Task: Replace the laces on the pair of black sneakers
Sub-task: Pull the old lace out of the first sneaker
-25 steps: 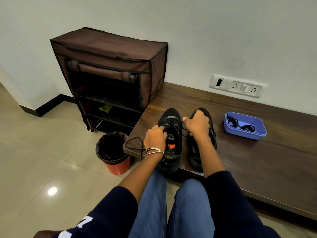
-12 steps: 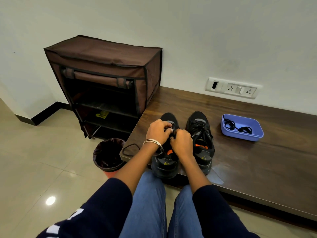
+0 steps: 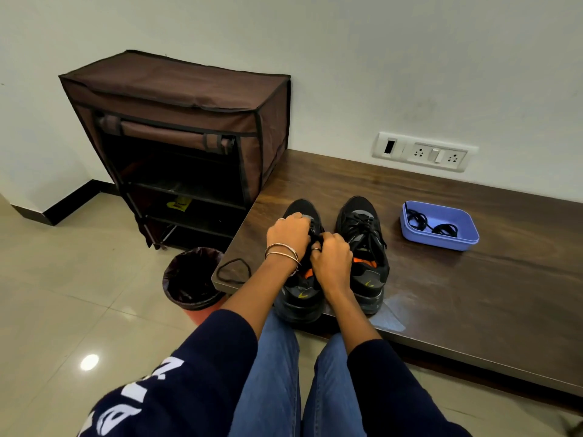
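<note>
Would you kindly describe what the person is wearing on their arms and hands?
Both arms wear dark navy sleeves pushed up above the elbows; the left sleeve bears large white lettering, the right sleeve looks plain. The left hand has a ring and thin metal bangles at the wrist. The right hand wears a ring.

Two sneakers stood side by side on the bench [image 3: 441,279], near its front edge: left sneaker [image 3: 299,298], right sneaker [image 3: 362,247]. Tray [image 3: 457,244] lay right of them, laces [image 3: 432,225] inside. Loose lace [image 3: 233,271] lay at the bench's left end. Bin [image 3: 192,279] stood on the floor, left; shoe rack [image 3: 176,137] behind it.
</note>
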`<state>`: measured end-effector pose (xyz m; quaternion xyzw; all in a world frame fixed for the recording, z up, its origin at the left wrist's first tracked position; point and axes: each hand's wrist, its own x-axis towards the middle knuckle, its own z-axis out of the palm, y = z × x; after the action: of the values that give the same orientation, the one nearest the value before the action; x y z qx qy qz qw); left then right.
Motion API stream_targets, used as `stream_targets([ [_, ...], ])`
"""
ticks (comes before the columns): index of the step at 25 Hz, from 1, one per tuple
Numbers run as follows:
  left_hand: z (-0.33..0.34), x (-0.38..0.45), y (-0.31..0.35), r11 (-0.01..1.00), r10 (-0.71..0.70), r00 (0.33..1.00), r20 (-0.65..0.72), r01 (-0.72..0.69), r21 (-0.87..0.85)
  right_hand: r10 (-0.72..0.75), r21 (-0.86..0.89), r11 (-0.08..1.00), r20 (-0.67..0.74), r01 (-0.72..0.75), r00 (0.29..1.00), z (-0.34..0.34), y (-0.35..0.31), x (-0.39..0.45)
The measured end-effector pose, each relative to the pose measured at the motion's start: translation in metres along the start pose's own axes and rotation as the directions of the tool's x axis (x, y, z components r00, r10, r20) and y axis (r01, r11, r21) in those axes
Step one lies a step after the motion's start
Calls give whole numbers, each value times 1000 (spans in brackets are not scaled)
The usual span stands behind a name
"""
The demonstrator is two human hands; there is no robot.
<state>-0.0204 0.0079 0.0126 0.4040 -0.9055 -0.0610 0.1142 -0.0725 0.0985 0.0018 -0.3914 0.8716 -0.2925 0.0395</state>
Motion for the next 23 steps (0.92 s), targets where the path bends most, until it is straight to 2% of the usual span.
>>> stream_targets([
  [2, -2, 3, 3, 998, 41, 999, -27, -40, 49, 17, -15, 1000, 9, -17, 1000, 0, -2, 0],
  [4, -2, 6, 0, 999, 45, 998, -35, -44, 25, 44, -71, 997, 44, -41, 998, 1, -3, 0],
  [5, 2, 8, -5, 1000, -7, 999, -47, 6, -25, 60, -98, 994, 70, -53, 996, 0, -5, -1],
  [6, 7, 11, -11, 984, -131, 989, -65, 122, -132, 79, -112, 991, 92, -68, 993, -1, -6, -1],
  [7, 12, 14, -19, 908, -318, 946, -64, 285, -306, 99, -115, 990, 113, -86, 989, -2, -8, -2],
  [8, 14, 17, -27, 723, -516, 857, 13, 443, -530, 115, -113, 988, 131, -101, 985, -3, -9, -3],
  [9, 17, 18, -33, 470, -625, 765, 158, 530, -706, 122, -113, 988, 148, -106, 981, -4, -11, -4],
  [10, 19, 17, -34, 246, -648, 706, 287, 550, -798, 121, -120, 987, 161, -103, 979, -6, -13, -6],
  [11, 16, 15, -32, 140, -637, 684, 356, 557, -819, 119, -126, 987, 166, -99, 979, -8, -15, -6],
  [12, 13, 14, -30, 154, -619, 696, 364, 561, -813, 119, -130, 987, 169, -98, 978, -10, -16, -7],
  [13, 7, 12, -28, 263, -604, 739, 299, 538, -801, 118, -134, 986, 172, -95, 978, -11, -17, -7],
  [14, 2, 12, -26, 433, -561, 809, 177, 469, -770, 116, -141, 986, 175, -92, 978, -12, -18, -8],
  [15, -2, 11, -25, 635, -451, 892, 35, 348, -690, 115, -145, 985, 177, -90, 978, -12, -18, -8],
  [16, -6, 12, -24, 808, -279, 957, -76, 191, -557, 120, -145, 985, 179, -94, 977, -12, -18, -8],
  [17, -11, 11, -22, 923, -104, 991, -83, 66, -379, 124, -144, 985, 178, -99, 976, -11, -18, -8],
  [18, -16, 11, -20, 979, 20, 1000, -12, -22, -201, 129, -143, 984, 174, -105, 976, -10, -17, -8],
  [19, -20, 11, -16, 996, 71, 995, 70, -67, -62, 137, -140, 984, 171, -113, 976, -8, -17, -8],
  [21, -26, 7, -3, 993, 51, 993, 110, -62, 96, 155, -136, 982, 171, -132, 973, -6, -17, -7],
  [23, -23, 6, 6, 981, 44, 997, 61, -55, 188, 159, -136, 981, 168, -137, 973, -4, -16, -7],
])
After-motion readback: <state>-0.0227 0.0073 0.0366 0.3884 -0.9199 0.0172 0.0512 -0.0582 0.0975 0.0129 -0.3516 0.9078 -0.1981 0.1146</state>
